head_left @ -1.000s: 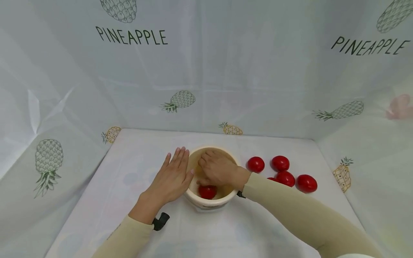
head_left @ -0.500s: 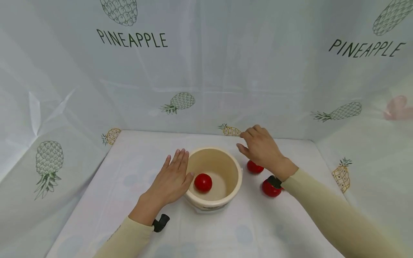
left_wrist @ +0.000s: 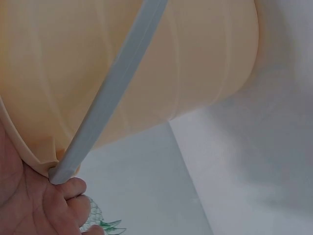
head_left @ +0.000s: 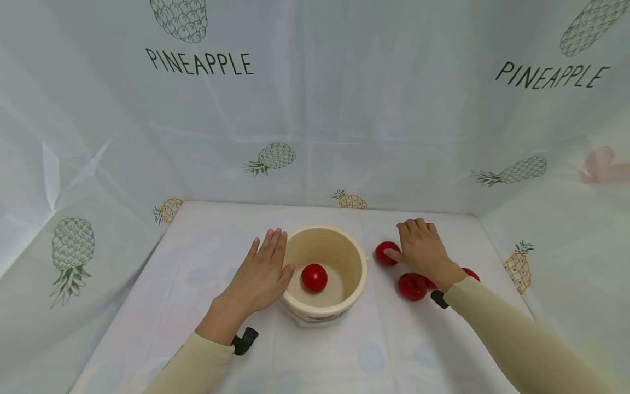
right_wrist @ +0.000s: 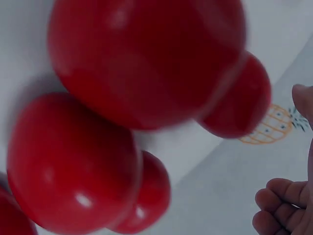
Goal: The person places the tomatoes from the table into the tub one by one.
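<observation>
A cream bucket point(head_left: 363, 276) stands upright at the middle of the table, with one glossy red egg-shaped ball point(head_left: 314, 278) inside on its floor. My left hand point(head_left: 258, 280) lies along the bucket's left rim, fingers straight. In the left wrist view the bucket's grey handle point(left_wrist: 110, 93) slants across its side, its end right by that palm. Over the red balls on the right is my right hand point(head_left: 424, 249), its thumb overlapping the rearmost ball point(head_left: 384, 254). The right wrist view shows seamed red balls point(right_wrist: 73, 166) beside its spread thumb and fingers, with nothing between them.
More red balls point(head_left: 411, 287) lie close together to the right of the bucket, partly hidden by my right hand and wrist. A pineapple-printed sheet point(head_left: 315, 164) hangs behind the white-covered table point(head_left: 315, 366) and along both sides.
My right hand has come out of the bucket, swung right, and lowered over the red balls. The ball in the bucket has shifted slightly. My left hand stays at the rim.
</observation>
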A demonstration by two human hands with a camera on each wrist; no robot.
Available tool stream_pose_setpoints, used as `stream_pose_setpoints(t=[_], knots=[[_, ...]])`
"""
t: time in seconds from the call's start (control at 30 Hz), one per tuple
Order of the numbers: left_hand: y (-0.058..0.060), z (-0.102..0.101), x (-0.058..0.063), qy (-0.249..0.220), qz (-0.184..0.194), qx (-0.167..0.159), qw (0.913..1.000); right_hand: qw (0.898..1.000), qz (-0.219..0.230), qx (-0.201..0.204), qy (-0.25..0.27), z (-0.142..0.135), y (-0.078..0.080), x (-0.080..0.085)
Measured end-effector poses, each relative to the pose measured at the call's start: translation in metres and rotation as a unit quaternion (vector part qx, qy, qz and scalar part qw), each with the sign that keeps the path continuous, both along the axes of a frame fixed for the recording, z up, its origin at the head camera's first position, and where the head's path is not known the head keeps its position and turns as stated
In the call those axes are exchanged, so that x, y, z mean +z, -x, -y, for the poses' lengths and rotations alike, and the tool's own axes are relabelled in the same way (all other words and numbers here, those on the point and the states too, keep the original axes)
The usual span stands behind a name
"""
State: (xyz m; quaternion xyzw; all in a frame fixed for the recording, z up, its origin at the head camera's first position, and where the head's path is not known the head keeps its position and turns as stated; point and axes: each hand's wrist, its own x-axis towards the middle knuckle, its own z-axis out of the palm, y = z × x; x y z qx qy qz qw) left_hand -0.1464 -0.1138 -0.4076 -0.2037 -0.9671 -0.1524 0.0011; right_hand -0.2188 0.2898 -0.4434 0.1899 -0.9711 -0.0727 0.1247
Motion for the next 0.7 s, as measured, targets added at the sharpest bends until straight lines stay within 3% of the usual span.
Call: stream_pose_setpoints(t=[0.13, 0.53, 0.7], knots=[[0.000, -0.001, -0.001, 0.000, 0.001, 0.001, 1.0000, 0.999, 0.036, -0.016, -0.007, -0.002, -0.002, -0.014], [0.000, -0.001, -0.001, 0.004, -0.002, 0.001, 1.0000, 0.996, 0.086, -0.031, 0.016, -0.003, 0.000, -0.037], [-0.001, 0.001, -0.001, 0.001, -0.001, 0.003, 1.0000, 0.996, 0.076, -0.029, 0.039, 0.005, 0.001, -0.040]])
